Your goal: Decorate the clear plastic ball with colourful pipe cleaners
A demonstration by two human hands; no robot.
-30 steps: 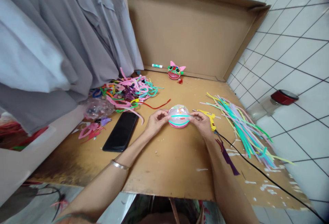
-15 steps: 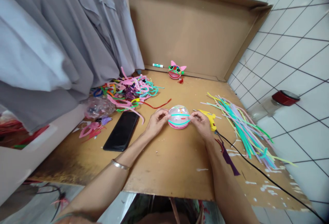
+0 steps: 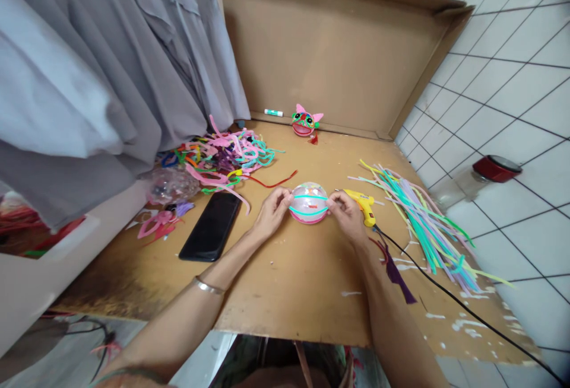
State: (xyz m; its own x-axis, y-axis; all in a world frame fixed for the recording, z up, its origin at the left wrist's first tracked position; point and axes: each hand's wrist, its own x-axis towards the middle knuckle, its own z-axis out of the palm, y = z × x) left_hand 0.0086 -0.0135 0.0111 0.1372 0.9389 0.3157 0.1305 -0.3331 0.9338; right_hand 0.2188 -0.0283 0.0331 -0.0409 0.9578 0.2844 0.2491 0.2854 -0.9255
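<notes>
Mid-table, in front of me, I've got a clear ball (image 3: 309, 210) with teal strips across it; left hand (image 3: 272, 211) and right hand (image 3: 348, 215) are both pinching its sides, can't tell if it's resting on the wood or just above; a good stretch of bare table (image 3: 294, 293) runs from it to the front edge; sideways is tighter, with the phone (image 3: 210, 228) by my left forearm and the yellow glue gun (image 3: 364, 203) right beside my right hand; the cardboard (image 3: 338, 67) walls off the back edge, well past the ball.
</notes>
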